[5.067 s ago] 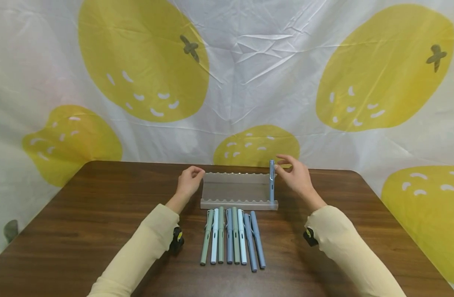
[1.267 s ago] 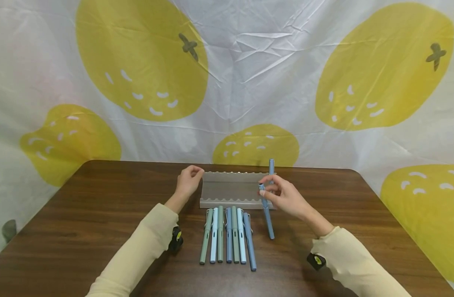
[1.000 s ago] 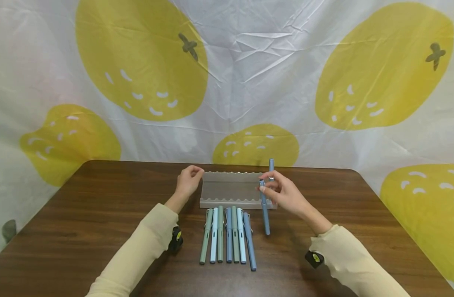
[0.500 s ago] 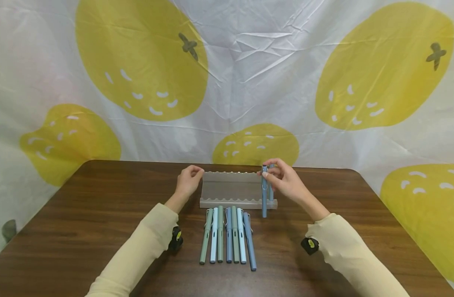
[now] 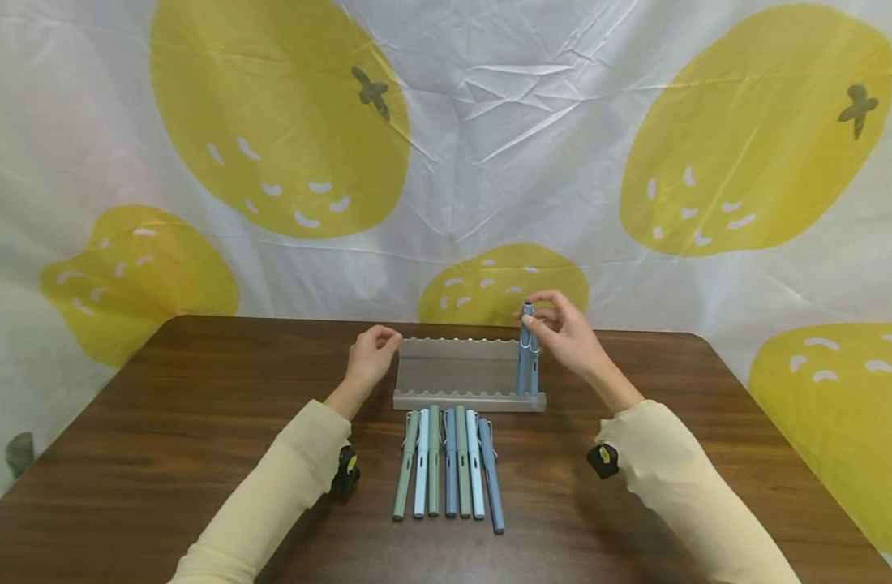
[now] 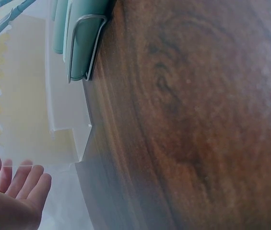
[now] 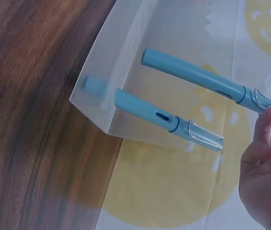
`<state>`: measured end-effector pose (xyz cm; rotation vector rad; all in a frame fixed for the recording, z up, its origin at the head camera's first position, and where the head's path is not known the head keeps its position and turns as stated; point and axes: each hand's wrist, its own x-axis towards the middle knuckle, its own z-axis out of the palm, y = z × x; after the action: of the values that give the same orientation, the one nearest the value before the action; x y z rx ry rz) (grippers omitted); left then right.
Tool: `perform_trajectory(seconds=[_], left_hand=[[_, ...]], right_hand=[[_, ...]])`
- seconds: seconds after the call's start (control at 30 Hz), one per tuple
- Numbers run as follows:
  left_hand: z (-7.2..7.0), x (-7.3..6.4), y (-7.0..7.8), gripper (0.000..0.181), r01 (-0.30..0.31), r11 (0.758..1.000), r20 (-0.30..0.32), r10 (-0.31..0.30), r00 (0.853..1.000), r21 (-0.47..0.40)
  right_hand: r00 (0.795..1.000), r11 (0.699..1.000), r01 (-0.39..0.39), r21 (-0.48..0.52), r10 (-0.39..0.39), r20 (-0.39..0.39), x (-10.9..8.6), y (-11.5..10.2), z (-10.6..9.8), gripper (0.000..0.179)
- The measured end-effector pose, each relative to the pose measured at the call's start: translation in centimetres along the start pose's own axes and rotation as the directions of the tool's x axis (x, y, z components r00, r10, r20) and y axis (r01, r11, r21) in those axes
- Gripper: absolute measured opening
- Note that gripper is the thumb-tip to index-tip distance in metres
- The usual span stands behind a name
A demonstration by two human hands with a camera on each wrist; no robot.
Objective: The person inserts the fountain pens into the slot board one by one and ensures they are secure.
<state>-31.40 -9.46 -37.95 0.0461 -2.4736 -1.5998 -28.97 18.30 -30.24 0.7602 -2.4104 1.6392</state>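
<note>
A translucent pen rack [image 5: 453, 375] with scalloped edges stands near the table's far side. My left hand [image 5: 370, 357] pinches its upper left corner; in the left wrist view the fingers [image 6: 32, 184] lie against the clear edge. My right hand [image 5: 573, 341] pinches a blue pen [image 7: 193, 74] by its clip end, nearly upright. The lower end of this pen hangs over the rack, just behind the front ledge in the right wrist view. Another blue pen [image 7: 145, 111] leans in the rack's rightmost notch, its foot behind the ledge.
In front of the rack several pens [image 5: 449, 470] in green, pale blue and darker blue lie side by side on the brown wooden table [image 5: 198, 454]. Behind the table hangs a white cloth [image 5: 490, 178] with yellow fruit prints.
My right hand took a blue pen from the right end of the row, raised it upright and brought it back to the rack beside the standing pen. The left hand stays at the corner.
</note>
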Motion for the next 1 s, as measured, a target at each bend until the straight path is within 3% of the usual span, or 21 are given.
perform_trajectory(seconds=[0.27,0.63,0.83,1.0], left_hand=[[0.1,0.0,-0.2,0.02,0.008,1.0,0.003,-0.008,1.0,-0.01],[0.0,-0.1,-0.1,0.021,0.001,1.0,0.0,-0.001,1.0,-0.007],[0.1,0.1,-0.2,0.021,-0.01,1.0,-0.006,0.01,1.0,0.004],[0.1,0.1,-0.2,0.021,-0.007,1.0,-0.004,0.007,1.0,-0.003]], right_hand=[[0.998,0.998,0.062,-0.002,-0.062,-0.027,0.0,1.1,0.1,0.026],[0.999,0.999,0.034,0.003,-0.034,0.002,0.0,3.2,0.4,0.026],[1.0,1.0,0.008,-0.02,-0.008,0.001,0.3,5.5,0.3,0.025],[1.0,0.998,0.016,-0.067,-0.018,-0.023,0.2,5.8,0.3,0.026]])
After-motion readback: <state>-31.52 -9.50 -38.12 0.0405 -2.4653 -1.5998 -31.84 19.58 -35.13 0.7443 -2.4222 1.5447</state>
